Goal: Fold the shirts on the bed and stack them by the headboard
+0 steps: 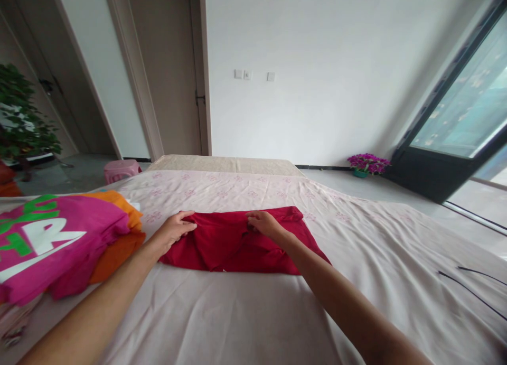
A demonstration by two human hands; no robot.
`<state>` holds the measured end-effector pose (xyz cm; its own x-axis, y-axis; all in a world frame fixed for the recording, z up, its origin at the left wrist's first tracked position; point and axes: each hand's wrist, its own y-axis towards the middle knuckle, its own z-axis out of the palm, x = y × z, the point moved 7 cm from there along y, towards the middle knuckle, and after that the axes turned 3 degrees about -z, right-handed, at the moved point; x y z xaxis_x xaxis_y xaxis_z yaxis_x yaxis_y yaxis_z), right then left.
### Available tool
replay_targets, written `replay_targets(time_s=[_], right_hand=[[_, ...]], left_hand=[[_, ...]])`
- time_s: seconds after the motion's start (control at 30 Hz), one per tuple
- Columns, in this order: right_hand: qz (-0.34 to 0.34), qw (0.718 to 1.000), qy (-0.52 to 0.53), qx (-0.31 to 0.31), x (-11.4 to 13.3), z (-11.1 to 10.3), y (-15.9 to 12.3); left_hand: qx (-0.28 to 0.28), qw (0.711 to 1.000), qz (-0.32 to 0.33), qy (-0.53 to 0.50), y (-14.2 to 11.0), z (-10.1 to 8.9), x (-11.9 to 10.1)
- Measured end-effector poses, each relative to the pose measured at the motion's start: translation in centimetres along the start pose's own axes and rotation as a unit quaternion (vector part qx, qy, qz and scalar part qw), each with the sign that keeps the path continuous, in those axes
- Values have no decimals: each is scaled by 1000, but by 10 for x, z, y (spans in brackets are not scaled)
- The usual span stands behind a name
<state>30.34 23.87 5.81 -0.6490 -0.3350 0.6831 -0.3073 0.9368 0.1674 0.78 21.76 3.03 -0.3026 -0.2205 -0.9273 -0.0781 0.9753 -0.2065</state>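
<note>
A red garment (237, 249), folded into a wide flat shape, lies on the pale bedsheet in front of me. Its exact kind cannot be told from the folds. My left hand (177, 230) pinches the far left corner, thumb and fingers closed on the fabric. Near the middle of the far edge, my right hand (266, 223) is also closed on the cloth, its fingertips partly hidden. Left of my left forearm is a magenta shirt (91, 222) with green and white lettering, piled over an orange garment (119, 254).
The bedsheet (376, 270) is wrinkled on the right, where thin black cords (471, 288) lie. Beyond the bed are a pink stool (122, 169), a green plant (24, 117), a door (166, 69) and a pot of purple flowers (368, 164). A dark-framed glass door (447, 111) stands at right.
</note>
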Motion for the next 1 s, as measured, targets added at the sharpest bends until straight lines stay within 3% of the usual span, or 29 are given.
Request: replay_targets(time_s=[0.2,0.33,0.5,0.67,0.83,1.0], right_hand=[[48,990,-130,9,13,3,-2],[65,987,-144,18,19,10,-5],[17,996,-88,-29,27,0,2],[-27,991,-127,8,35,-10,10],[-64,973,-220,-34,54,-22,11],[-106,944,-281,-137,76,-41,13]], left_hand=[[24,995,40,90,5,6,-6],[19,997,54,57,2,7,-14],[14,999,32,-26,-7,-1,-28],[28,997,58,-51,-5,-4,-40],[-92,976,135,147,-2,-11,-56],[-244,882,210,343,-14,-19,-86]])
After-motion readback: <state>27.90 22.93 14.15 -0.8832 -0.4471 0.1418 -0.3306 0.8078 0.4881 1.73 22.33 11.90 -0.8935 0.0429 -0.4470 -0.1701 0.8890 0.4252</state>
